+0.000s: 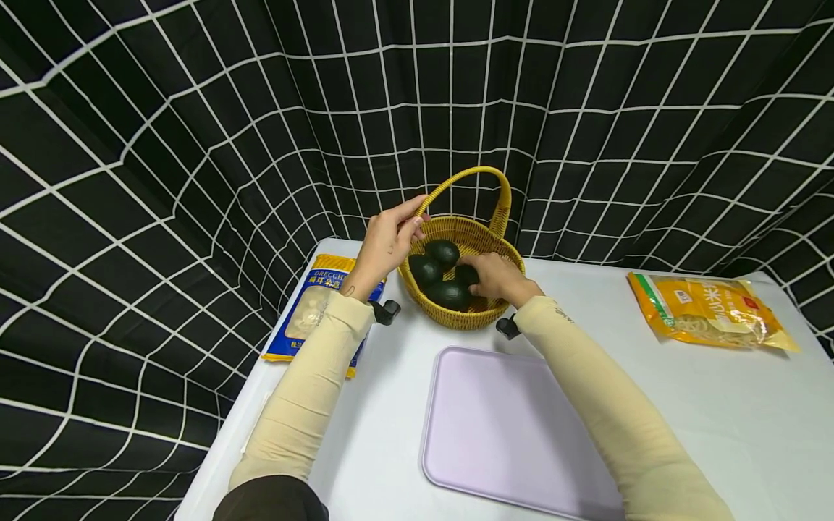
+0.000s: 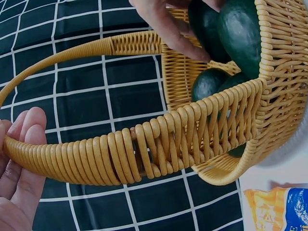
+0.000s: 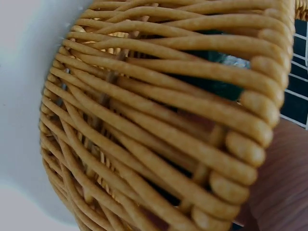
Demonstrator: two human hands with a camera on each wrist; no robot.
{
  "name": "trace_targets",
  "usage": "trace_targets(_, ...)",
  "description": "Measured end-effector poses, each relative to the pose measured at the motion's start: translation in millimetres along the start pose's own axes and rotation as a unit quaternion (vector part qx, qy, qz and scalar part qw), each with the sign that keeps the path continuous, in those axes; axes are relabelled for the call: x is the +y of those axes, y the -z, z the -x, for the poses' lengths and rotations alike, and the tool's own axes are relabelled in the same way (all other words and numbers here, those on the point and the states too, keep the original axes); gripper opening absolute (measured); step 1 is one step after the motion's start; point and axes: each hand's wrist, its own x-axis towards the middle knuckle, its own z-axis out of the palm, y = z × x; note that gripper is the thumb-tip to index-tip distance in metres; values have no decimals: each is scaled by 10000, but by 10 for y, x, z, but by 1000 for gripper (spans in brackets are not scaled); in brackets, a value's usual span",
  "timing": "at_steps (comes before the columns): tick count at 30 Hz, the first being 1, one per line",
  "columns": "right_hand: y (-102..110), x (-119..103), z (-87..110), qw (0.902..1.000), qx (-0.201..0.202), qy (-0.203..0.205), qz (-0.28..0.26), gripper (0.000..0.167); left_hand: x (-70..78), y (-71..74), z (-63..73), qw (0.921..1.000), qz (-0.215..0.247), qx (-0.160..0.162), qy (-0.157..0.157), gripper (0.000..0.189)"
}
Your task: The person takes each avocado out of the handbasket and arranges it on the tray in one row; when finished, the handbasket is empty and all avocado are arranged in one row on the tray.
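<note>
A yellow wicker basket [image 1: 456, 318] stands at the back of the table with several dark green avocados in it. My left hand [image 1: 386, 242] holds the left side of its arched handle [image 1: 478, 171], the fingers curled round it in the left wrist view. Inside the basket, my right hand [image 1: 500, 278] grips an avocado [image 1: 466, 276] on the right, partly covered by the fingers. Beside it lie a front avocado [image 1: 447, 294], a left one [image 1: 425, 270] and a rear one [image 1: 442, 253]. In the right wrist view the woven wall [image 3: 159, 106] hides most of that hand.
In front of the basket lies a pale lilac tray [image 1: 502, 427]. A blue and yellow pasta bag [image 1: 306, 311] lies left, partly under my left forearm. At the right is an orange noodle bag [image 1: 713, 311]. A black curtain with white grid lines [image 1: 417, 87] hangs behind the table.
</note>
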Motion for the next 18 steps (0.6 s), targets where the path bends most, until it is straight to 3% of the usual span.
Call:
trace_targets(12,-41,29,51,9994,112,-310,-90,63,2,-5,2,10000,16,-18,0,42)
trace_targets(18,9,29,73,9987,359,-311,-183,64,-1,10,1,10000,-6,-19,12,42)
